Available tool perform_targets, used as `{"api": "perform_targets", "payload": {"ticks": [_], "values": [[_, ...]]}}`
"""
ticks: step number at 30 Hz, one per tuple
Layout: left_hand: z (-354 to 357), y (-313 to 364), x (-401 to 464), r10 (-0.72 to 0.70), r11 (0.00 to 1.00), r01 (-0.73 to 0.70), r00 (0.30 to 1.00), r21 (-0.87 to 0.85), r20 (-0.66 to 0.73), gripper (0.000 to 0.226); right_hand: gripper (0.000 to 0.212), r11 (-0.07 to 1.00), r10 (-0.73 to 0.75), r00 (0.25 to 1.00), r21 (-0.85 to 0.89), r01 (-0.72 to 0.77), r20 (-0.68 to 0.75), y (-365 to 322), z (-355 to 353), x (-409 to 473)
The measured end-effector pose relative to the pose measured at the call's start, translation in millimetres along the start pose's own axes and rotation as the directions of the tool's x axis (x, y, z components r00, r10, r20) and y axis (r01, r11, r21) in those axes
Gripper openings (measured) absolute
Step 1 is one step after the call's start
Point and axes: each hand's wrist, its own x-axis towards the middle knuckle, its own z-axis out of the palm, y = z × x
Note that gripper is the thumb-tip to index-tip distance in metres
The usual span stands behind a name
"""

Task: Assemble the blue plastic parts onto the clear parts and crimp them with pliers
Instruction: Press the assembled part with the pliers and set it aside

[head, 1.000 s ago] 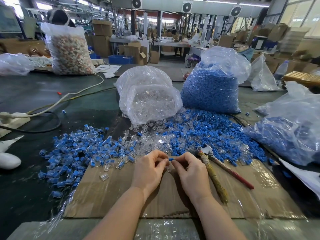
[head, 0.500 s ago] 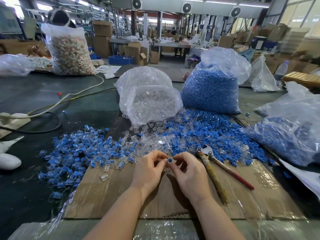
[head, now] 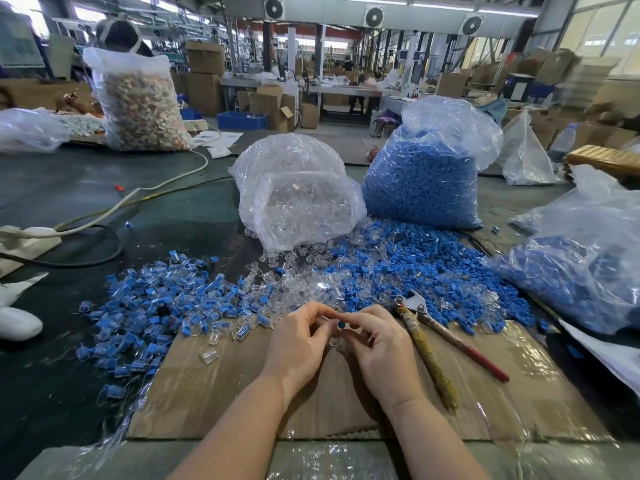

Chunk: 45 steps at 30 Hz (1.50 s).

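1. Head view: the left hand [head: 300, 342] and the right hand [head: 375, 344] met over a taped sheet of cardboard [head: 214, 403], fingers curled toward each other.
2. The right hand pinched a small blue part [head: 341, 324] between thumb and forefinger, its round end facing the camera.
3. The left hand's fingertips were curled in a pinch just beside that blue part; a clear part seemed to sit there, but it was too small and see-through to tell for sure.
4. The pliers [head: 429, 336] lay on the cardboard just right of the right hand, untouched, their head resting at the edge of the loose blue parts [head: 433, 268].
5. A heap of joined blue-and-clear pieces [head: 145, 306] spread to the left of the hands, partly on the dark table [head: 86, 202].
6. Loose clear parts [head: 298, 285] lay just beyond the hands, spilling from a clear bag [head: 298, 195].
7. A tall bag of blue parts [head: 426, 174] stood right of the clear bag, touching it, and a third bag holding blue parts [head: 585, 271] lay at the far right.
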Motion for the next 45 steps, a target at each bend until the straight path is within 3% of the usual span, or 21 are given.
{"api": "perform_targets", "payload": {"ticks": [9,14,16,17,20,22,27,31,33,34,37,39,40,45], "values": [[-0.3,1.5,1.1,-0.025,1.0,0.025,1.0,0.004,-0.005,0.009,0.027,0.999,0.009,1.0,-0.039,-0.01,-0.013,-2.6,0.3,-1.0],[-0.7,1.6,1.3,-0.048,0.998,0.048,0.999,-0.044,-0.002,0.014,0.038,0.945,0.081,0.989,-0.308,-0.115,-0.121,-2.5,-14.3,0.5],[-0.7,1.2,2.1,-0.06,0.996,0.06,0.998,-0.061,0.0,0.014,0.043,0.849,0.197,0.964,-0.461,-0.258,-0.176,-0.5,-26.4,1.1],[-0.5,1.1,2.5,-0.066,0.995,0.065,0.998,-0.069,-0.002,0.014,0.047,0.753,0.285,0.94,-0.563,-0.34,-0.186,2.1,-32.9,0.8],[-0.8,2.4,2.6,-0.073,0.994,0.072,0.997,-0.085,-0.001,0.014,0.07,0.457,0.603,0.785,-0.745,-0.486,-0.143,11.8,-49.6,-1.5],[-1.7,3.1,2.5,-0.078,0.992,0.078,0.997,-0.098,0.003,0.011,0.077,0.401,0.685,0.718,-0.757,-0.515,-0.126,16.5,-54.1,-4.6],[-3.5,6.2,4.7,-0.115,0.982,0.115,0.993,-0.153,0.013,0.008,0.048,0.393,0.539,0.834,-0.841,-0.372,-0.117,11.8,-52.1,-7.5],[-6.3,11.2,9.9,-0.221,0.933,0.223,0.975,-0.282,0.039,0.005,0.027,0.417,0.46,0.885,-0.863,-0.284,-0.069,-0.1,-52.5,-3.3],[-8.3,13.9,13.3,-0.288,0.872,0.286,0.956,-0.397,0.055,0.007,0.03,0.486,0.406,0.914,-0.842,-0.232,-0.018,-7.1,-55.0,1.4],[-9.3,15.3,15.0,-0.318,0.84,0.311,0.946,-0.445,0.062,0.008,0.032,0.575,0.375,0.927,-0.791,-0.207,0.029,-10.7,-56.2,4.8],[-12.3,18.8,20.7,-0.387,0.773,0.372,0.918,-0.514,0.084,0.007,0.035,0.871,0.419,0.871,-0.385,-0.305,0.257,-27.5,-58.0,15.6],[-13.6,21.4,24.8,-0.423,0.729,0.399,0.901,-0.556,0.092,0.006,0.035,0.866,0.481,0.773,-0.085,-0.493,0.414,-40.7,-59.4,19.8],[-14.1,22.0,26.6,-0.437,0.72,0.405,0.896,-0.564,0.086,0.005,0.034,0.829,0.505,0.728,-0.029,-0.558,0.464,-45.4,-60.4,20.4],[-18.4,21.8,30.7,-0.478,0.717,0.419,0.877,-0.557,0.045,0.005,0.036,0.73,0.562,0.598,-0.003,-0.683,0.572,-52.2,-60.0,21.2]]}}
